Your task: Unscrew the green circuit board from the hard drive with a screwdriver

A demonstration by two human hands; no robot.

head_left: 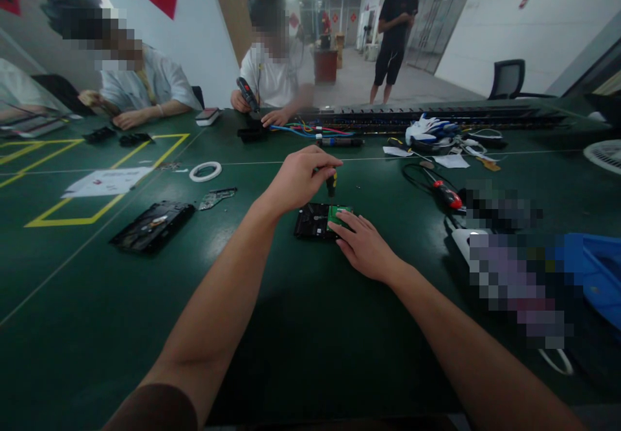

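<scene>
A hard drive (315,219) with a green circuit board lies flat on the table in front of me. My left hand (306,178) is over its far edge, closed around a short black-and-yellow screwdriver (332,185) that points down at the drive. Whether its tip touches the drive I cannot tell. My right hand (363,242) rests on the drive's right side, fingers stretched over the green board and partly covering it.
A black casing (154,225), a loose circuit board (216,198) and a white tape roll (205,171) lie to the left. A red-black screwdriver (447,195), gloves (429,132) and a blue tray (594,269) are on the right. Other people work across the table (310,340).
</scene>
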